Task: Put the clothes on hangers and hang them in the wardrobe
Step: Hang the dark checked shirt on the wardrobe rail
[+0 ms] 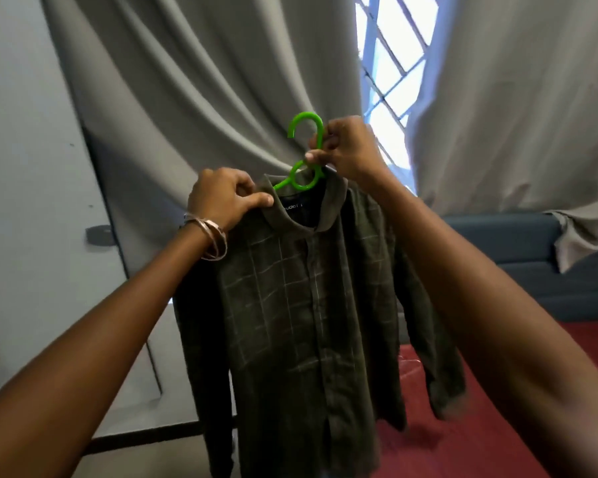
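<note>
A dark green checked shirt point(301, 305) hangs in the air in front of me on a bright green plastic hanger point(302, 146). The hanger's hook and neck stick out above the collar; its arms are hidden inside the shirt. My right hand point(349, 150) grips the hanger's neck just below the hook. My left hand point(221, 198), with bangles on the wrist, pinches the shirt's collar at its left side. The sleeves dangle loose on both sides. No wardrobe is in view.
Grey curtains point(194, 91) hang behind the shirt, with a barred window point(390, 63) showing between them. A pale wall point(25, 167) is on the left. A blue sofa point(532, 257) and a red surface point(446, 426) lie low on the right.
</note>
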